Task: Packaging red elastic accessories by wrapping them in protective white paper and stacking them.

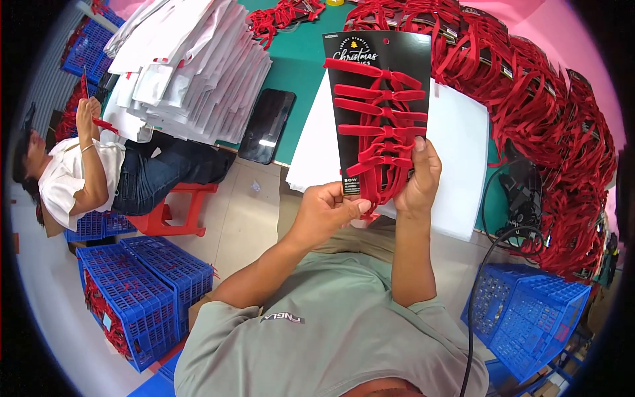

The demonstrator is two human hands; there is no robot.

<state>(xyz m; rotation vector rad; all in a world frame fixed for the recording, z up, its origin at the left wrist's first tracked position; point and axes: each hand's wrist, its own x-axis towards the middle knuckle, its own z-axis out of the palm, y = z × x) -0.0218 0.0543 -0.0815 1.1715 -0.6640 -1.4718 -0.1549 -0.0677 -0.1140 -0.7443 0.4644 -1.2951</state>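
Observation:
A black display card [347,126] carrying several red velvet ribbon bows [387,131] in a column is held up in front of me, its top tilted away. My right hand [420,180] grips the lower right edge, thumb on the front and fingers behind. At the lower left corner, my left hand [331,213] pinches the card and the ends of the red ribbon tails, which hang down past the bottom edge. White paper sheets [456,159] lie on the green table beneath the card.
A tall stack of white paper packets [192,73] and a black phone [266,126] are to the left. Piles of red-bow cards [522,86] line the right. Blue crates [132,298] stand on the floor. A co-worker [86,165] sits at left. A black cable [473,298] hangs at right.

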